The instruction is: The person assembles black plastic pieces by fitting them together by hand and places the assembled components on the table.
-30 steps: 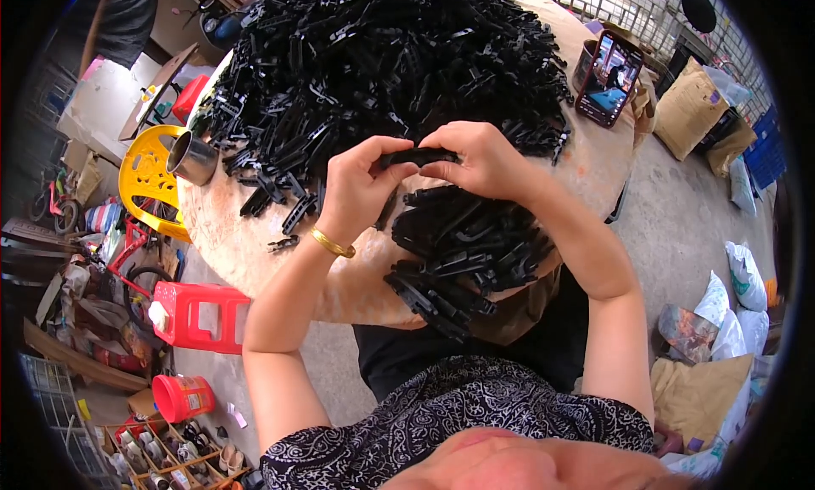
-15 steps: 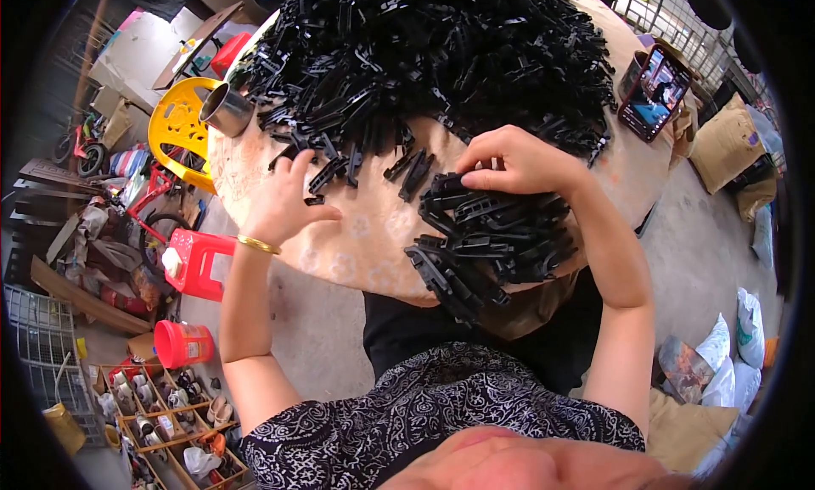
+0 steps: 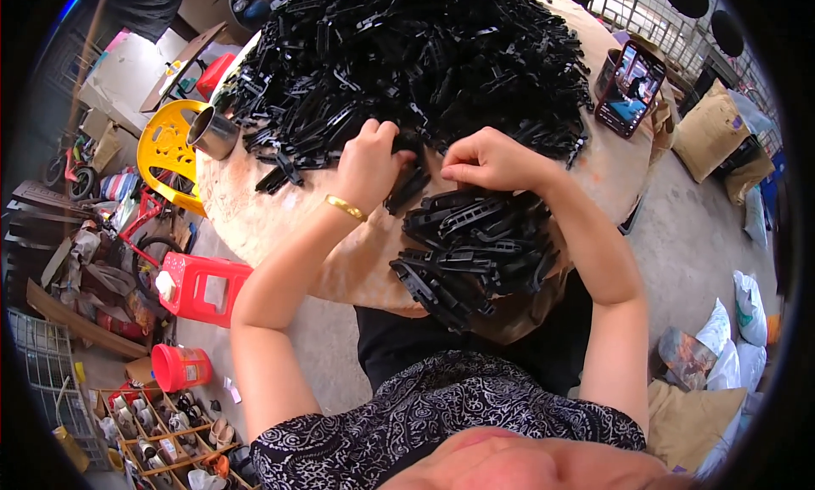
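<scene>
Black plastic pieces are lying on the table (image 3: 365, 261) in two main lots. A large heap (image 3: 399, 57) is covering the far side; a smaller stack (image 3: 480, 235), its pieces lying more in line, is sitting at the near edge in front of the person. A few loose pieces (image 3: 410, 189) are lying between the two lots.

Judging by this layout, the smaller stack is probably representing the handled portion and the heap the remainder; on that reading, most of the work is still waiting.

The left hand (image 3: 371, 163) is hovering at the heap's near border, fingers partly curled, thumb beside the loose pieces; whether it is gripping one cannot be told. The right hand (image 3: 492, 161) is hanging just above the smaller stack, fingers folded in and fingertips close to the thumb; any item between them is not showing clearly.

Containers: a metal cup (image 3: 213, 134) is standing at the table's left edge, contents not determinable. A red bucket (image 3: 181, 368) is standing on the floor at left, contents likewise unclear. Below it, a wooden rack (image 3: 153, 470) is holding shoes in its compartments. At right, a brown sack (image 3: 711, 135) and white bags (image 3: 749, 308) are resting on the floor, contents hidden.
</scene>
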